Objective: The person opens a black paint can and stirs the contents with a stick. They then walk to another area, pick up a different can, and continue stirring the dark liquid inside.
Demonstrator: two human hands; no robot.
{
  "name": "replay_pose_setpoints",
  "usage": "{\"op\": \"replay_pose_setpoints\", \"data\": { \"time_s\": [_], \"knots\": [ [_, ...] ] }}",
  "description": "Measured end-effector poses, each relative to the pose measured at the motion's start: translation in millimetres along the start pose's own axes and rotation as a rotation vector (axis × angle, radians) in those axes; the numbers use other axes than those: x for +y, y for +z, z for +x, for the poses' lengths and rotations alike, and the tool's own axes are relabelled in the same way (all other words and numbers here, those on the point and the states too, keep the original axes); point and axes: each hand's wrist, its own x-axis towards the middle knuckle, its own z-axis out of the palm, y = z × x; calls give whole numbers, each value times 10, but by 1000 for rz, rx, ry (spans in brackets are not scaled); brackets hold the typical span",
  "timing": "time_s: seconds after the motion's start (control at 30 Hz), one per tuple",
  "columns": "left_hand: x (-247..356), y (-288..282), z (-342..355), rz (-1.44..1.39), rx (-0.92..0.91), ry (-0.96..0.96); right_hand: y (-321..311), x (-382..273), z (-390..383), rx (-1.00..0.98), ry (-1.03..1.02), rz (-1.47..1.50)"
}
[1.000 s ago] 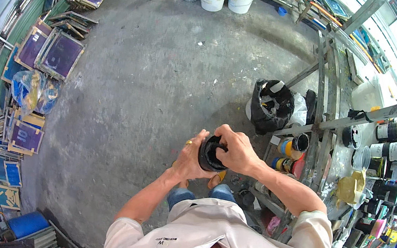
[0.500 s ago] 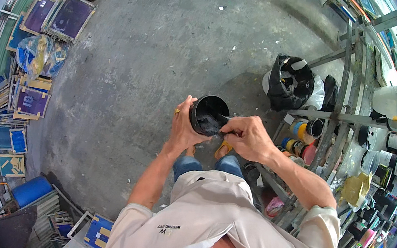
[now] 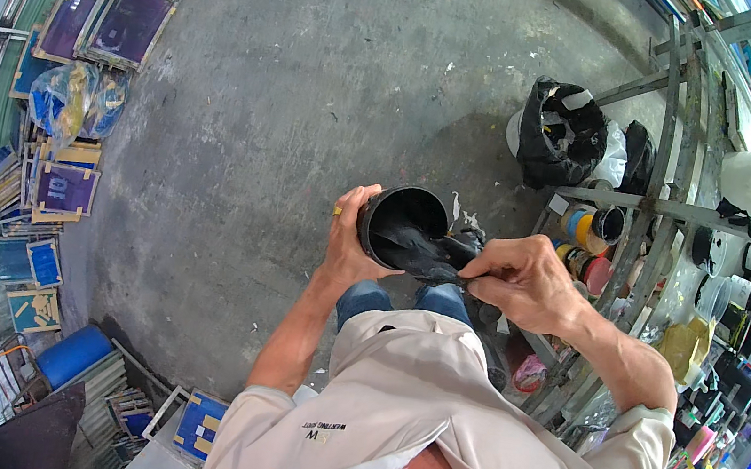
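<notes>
— What's nearest?
— A pale beige cloth shirt on the person. Past it, the left hand has its grip clamped around the side of a round black pot, held above the floor in front of the body.
— And the right hand?
— Its grip is pinched together on a limp, glossy black sheet that runs from inside the pot out over the rim.
— What's the surface underneath?
— A grey concrete floor, scuffed and flecked with pale scraps.
— And off to the right?
— A grey metal rack with a round yellow-and-black tub just beside it. Near those, a black plastic bag lines a pale bucket.
— The far left?
— A blue cylinder, then a clear plastic bag resting against flat rectangular screens with purple faces along the wall.
</notes>
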Motion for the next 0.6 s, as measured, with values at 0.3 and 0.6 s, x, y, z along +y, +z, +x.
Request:
{"op": "replay_pose_setpoints", "data": {
  "time_s": [0.3, 0.6],
  "knots": [
    [25, -95, -44, -77, -67, -49, -172, -30, -212, 8, 61, 17],
    [-8, -66, -100, -137, -31, -55, -224, -50, -276, 28, 126, 57]
  ]
}}
